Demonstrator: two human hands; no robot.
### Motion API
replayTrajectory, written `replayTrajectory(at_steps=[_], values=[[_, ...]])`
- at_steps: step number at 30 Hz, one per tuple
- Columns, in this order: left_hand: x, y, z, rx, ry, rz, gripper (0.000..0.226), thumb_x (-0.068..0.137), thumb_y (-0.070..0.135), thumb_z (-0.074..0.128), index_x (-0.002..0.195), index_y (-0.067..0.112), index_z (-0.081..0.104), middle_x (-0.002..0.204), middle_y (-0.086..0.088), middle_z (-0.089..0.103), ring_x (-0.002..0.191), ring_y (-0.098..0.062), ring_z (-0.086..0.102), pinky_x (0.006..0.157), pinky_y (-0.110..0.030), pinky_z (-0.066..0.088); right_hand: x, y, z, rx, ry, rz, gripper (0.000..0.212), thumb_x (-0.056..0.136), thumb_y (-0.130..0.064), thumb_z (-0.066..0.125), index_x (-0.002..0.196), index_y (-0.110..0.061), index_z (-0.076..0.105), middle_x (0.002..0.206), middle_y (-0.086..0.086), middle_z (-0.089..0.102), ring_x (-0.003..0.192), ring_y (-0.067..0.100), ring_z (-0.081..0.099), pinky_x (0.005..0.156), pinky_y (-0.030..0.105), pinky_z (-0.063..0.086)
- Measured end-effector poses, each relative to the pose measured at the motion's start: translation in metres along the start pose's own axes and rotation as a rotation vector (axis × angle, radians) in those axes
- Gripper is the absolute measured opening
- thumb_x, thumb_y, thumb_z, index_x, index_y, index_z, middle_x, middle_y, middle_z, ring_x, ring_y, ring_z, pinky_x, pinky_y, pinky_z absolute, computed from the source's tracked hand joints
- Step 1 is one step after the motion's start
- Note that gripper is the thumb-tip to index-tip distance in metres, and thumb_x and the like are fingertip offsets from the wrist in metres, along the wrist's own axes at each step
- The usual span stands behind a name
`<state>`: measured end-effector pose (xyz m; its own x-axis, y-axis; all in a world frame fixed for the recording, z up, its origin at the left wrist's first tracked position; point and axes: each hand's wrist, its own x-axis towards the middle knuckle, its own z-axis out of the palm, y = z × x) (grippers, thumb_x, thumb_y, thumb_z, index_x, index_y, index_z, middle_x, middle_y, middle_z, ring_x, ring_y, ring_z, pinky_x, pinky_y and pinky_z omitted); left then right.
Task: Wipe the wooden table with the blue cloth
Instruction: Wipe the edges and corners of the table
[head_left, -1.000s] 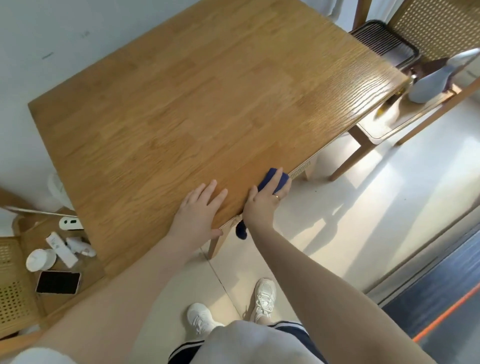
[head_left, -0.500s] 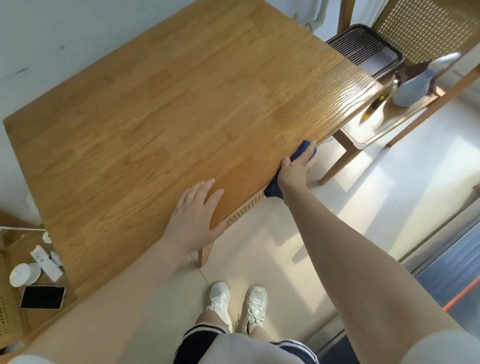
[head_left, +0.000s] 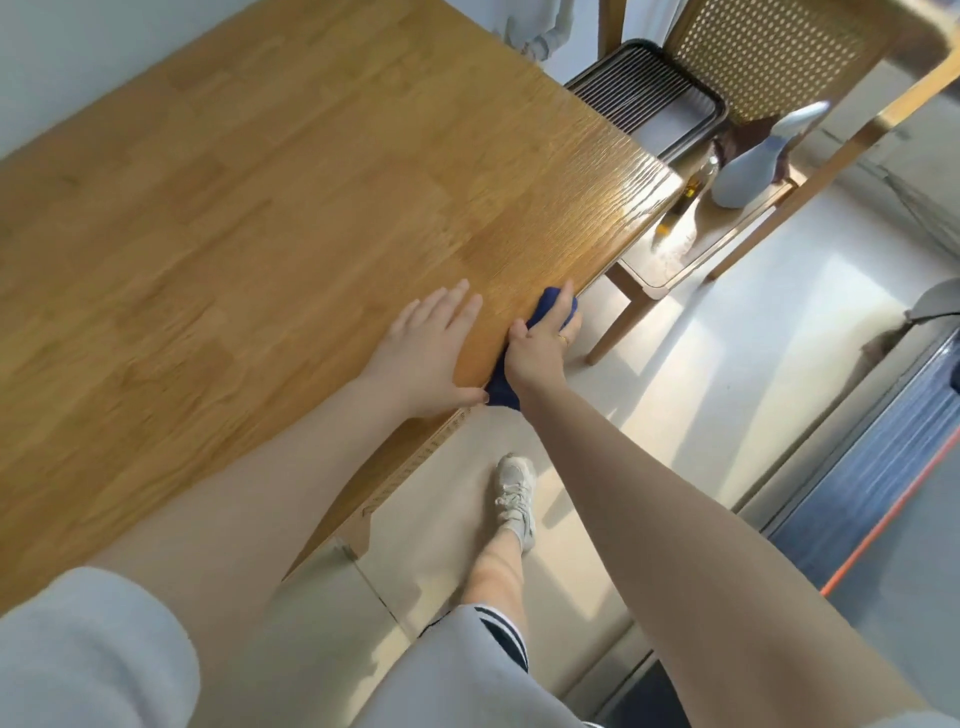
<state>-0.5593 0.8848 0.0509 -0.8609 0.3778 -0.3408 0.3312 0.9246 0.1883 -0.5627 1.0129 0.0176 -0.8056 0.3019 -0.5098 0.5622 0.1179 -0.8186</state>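
- Table (head_left: 249, 218): the wooden top fills the left and middle of the view; its near edge runs diagonally, from lower left to upper right, past both hands.
- Left hand (head_left: 428, 348): lies flat on the top just inside the near edge, fingers straight and slightly spread, holding nothing; the placement suggests it serves as a brace while the other arm works.
- Cloth (head_left: 501, 387): the blue cloth is wrapped over the near edge of the table, one end showing past the fingertips, the other hanging below the wrist, close to the left thumb.
- Right hand (head_left: 537, 345): fingers curled round the cloth, clamping it against the table's rim; this grip fits wiping the edge face rather than the flat top.
- Both hands sit close together, with a narrow strip of wood showing between them.
- Chair (head_left: 769, 67): stands beyond the table's right corner, its seat carrying a dark tray (head_left: 649, 93) and a pale bottle (head_left: 748, 166), probably set aside from the surface being wiped.
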Motion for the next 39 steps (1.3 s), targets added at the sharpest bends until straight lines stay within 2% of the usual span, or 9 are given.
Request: replayTrajectory(at_steps=[5, 8, 11, 16, 20, 26, 31, 36, 39], values=[[0.055, 0.014, -0.01, 0.047, -0.023, 0.046, 0.107, 0.073, 0.071, 0.055, 0.151, 0.022, -0.001, 0.158, 0.001, -0.012, 0.145, -0.022, -0.003, 0.117, -0.039, 0.002, 0.063, -0.031, -0.043, -0.061, 0.111, -0.011, 0.062, 0.1, -0.017, 0.034, 0.149, -0.035, 0.0, 0.158, 0.006, -0.01, 0.141, 0.03, 0.017, 0.111, 0.042, 0.021], [0.082, 0.022, -0.025, 0.101, -0.031, 0.034, 0.101, 0.074, 0.072, 0.052, 0.15, 0.029, 0.002, 0.159, 0.001, -0.007, 0.142, -0.028, 0.01, 0.114, -0.044, 0.013, 0.081, -0.041, -0.061, -0.035, 0.083, -0.019, 0.064, 0.1, -0.016, 0.036, 0.149, -0.034, -0.001, 0.157, 0.006, -0.012, 0.143, 0.029, 0.012, 0.112, 0.042, 0.019], [0.104, 0.035, -0.037, 0.206, -0.053, 0.065, 0.104, 0.071, 0.074, 0.053, 0.149, 0.033, -0.001, 0.158, -0.002, -0.007, 0.14, -0.029, 0.014, 0.11, -0.045, 0.017, 0.077, -0.033, -0.066, -0.079, 0.027, -0.05, 0.068, 0.099, -0.017, 0.038, 0.148, -0.035, -0.005, 0.157, 0.005, -0.014, 0.143, 0.029, 0.01, 0.113, 0.041, 0.018], [0.124, 0.05, -0.045, 0.321, -0.108, 0.094, 0.12, 0.064, 0.073, 0.062, 0.149, 0.025, -0.008, 0.157, -0.005, -0.018, 0.144, -0.029, 0.001, 0.113, -0.047, 0.012, 0.065, -0.031, -0.064, -0.084, -0.116, -0.001, 0.069, 0.099, -0.017, 0.037, 0.147, -0.039, -0.007, 0.155, 0.003, -0.024, 0.141, 0.032, 0.017, 0.111, 0.041, 0.026], [0.133, 0.05, -0.045, 0.301, -0.172, 0.096, 0.123, 0.064, 0.072, 0.064, 0.149, 0.02, -0.008, 0.157, -0.005, -0.016, 0.144, -0.03, -0.001, 0.115, -0.044, 0.011, 0.096, -0.046, -0.083, -0.079, -0.098, 0.025, 0.065, 0.099, -0.016, 0.037, 0.148, -0.035, -0.001, 0.155, 0.004, -0.02, 0.141, 0.03, 0.016, 0.113, 0.042, 0.024], [0.14, 0.069, -0.041, 0.208, -0.059, -0.027, 0.106, 0.071, 0.073, 0.055, 0.15, 0.028, -0.001, 0.157, -0.008, 0.007, 0.14, -0.032, 0.013, 0.112, -0.044, 0.016, 0.146, -0.071, -0.115, -0.076, 0.009, -0.017, 0.062, 0.098, -0.014, 0.037, 0.149, -0.029, 0.006, 0.157, 0.003, -0.006, 0.139, 0.025, 0.02, 0.108, 0.033, 0.021], [0.153, 0.106, -0.038, 0.173, -0.018, -0.204, 0.095, 0.075, 0.069, 0.054, 0.149, 0.034, 0.006, 0.143, -0.015, 0.028, 0.13, -0.03, 0.028, 0.106, -0.04, 0.022, 0.158, -0.071, -0.135, -0.107, -0.065, -0.073, 0.06, 0.098, -0.012, 0.038, 0.148, -0.027, 0.009, 0.157, 0.005, -0.006, 0.137, 0.019, 0.02, 0.092, 0.019, 0.017], [0.166, 0.124, -0.047, 0.185, -0.061, -0.34, 0.088, 0.081, 0.061, 0.055, 0.149, 0.034, 0.006, 0.139, -0.014, 0.029, 0.128, -0.03, 0.031, 0.108, -0.039, 0.023, 0.136, -0.051, -0.146, -0.197, -0.321, -0.129, 0.064, 0.098, -0.011, 0.038, 0.15, -0.025, 0.002, 0.156, 0.01, -0.018, 0.145, 0.022, 0.001, 0.104, 0.022, 0.012], [0.168, 0.129, -0.049, 0.214, -0.083, -0.389, 0.087, 0.081, 0.06, 0.056, 0.148, 0.037, 0.005, 0.141, -0.013, 0.027, 0.13, -0.03, 0.028, 0.112, -0.043, 0.015, 0.153, -0.061, -0.151, -0.183, -0.292, -0.136, 0.062, 0.098, -0.01, 0.036, 0.15, -0.022, 0.004, 0.157, 0.01, -0.014, 0.145, 0.023, 0.005, 0.105, 0.022, 0.015]])
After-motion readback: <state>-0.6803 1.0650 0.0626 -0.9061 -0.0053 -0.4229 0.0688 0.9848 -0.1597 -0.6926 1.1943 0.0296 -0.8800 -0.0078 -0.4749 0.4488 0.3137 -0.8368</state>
